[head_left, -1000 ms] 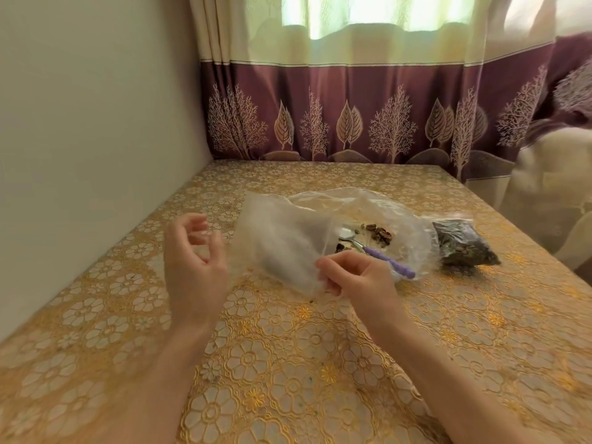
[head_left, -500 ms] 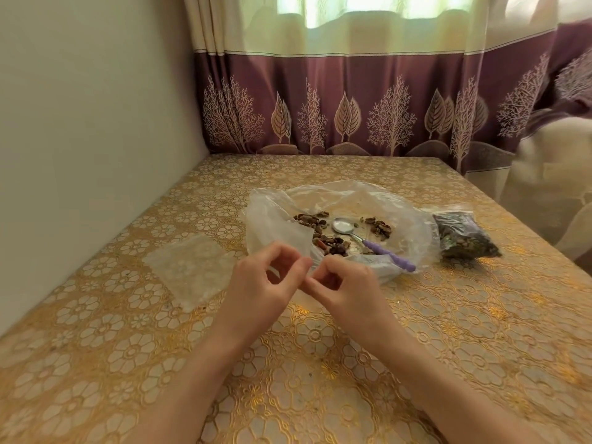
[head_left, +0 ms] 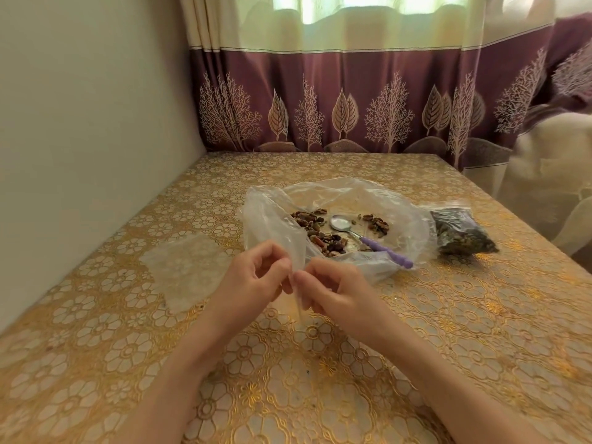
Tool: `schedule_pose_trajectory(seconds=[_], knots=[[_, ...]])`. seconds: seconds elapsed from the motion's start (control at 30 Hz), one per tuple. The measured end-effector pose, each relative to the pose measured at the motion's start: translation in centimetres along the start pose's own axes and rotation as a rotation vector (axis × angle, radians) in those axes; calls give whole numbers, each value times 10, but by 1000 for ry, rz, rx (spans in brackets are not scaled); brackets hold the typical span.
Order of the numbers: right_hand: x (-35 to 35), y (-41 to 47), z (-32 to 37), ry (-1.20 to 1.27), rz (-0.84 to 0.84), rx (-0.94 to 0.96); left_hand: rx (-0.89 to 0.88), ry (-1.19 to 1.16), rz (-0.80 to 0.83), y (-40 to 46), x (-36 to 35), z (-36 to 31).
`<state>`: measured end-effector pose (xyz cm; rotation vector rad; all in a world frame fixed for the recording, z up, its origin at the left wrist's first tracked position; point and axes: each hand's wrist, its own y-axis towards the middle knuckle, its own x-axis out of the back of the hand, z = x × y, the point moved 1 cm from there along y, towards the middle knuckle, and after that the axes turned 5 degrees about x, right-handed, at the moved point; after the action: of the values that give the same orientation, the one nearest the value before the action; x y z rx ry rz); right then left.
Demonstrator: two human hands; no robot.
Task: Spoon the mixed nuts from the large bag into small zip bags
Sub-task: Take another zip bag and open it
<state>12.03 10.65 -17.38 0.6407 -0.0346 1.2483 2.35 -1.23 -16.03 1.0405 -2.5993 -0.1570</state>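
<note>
One table (head_left: 416, 331) under a gold flowered cloth fills most of the view, with a plum curtain (head_left: 352, 100) printed with trees at twelve o'clock. Next in size, the large bag (head_left: 400, 203) lies open and flat at the table's centre, mixed nuts (head_left: 323, 241) scattered on its plastic and a spoon (head_left: 368, 237) with a purple handle lying among them, bowl up, handle pointing to four o'clock. At nine o'clock from the large bag an empty small zip bag (head_left: 182, 270) lies flat on the cloth. At three o'clock, just beside the large bag, sits a filled zip bag (head_left: 461, 233) of dark nuts. Nearest the camera, at six o'clock, the left hand (head_left: 253, 283) and right hand (head_left: 333, 290) meet, fingers curled, each pinching the edge of a clear small bag (head_left: 293, 251) held upright between them.
</note>
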Motion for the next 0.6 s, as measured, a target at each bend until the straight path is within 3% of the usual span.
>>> schedule_pose_trajectory(seconds=[0.1,0.23,0.4,0.6], knots=[[-1,0,-1,-58,-19,-2,-14,45,19,1,-2,1],[-3,0,-7,-303,23,16,-88,351,-18,0,-8,8],[-1,-1,-5,-342,28,73,-153,408,-6,-1,-11,9],[-2,-1,2,66,-120,-8,-251,291,-4,0,-12,4]])
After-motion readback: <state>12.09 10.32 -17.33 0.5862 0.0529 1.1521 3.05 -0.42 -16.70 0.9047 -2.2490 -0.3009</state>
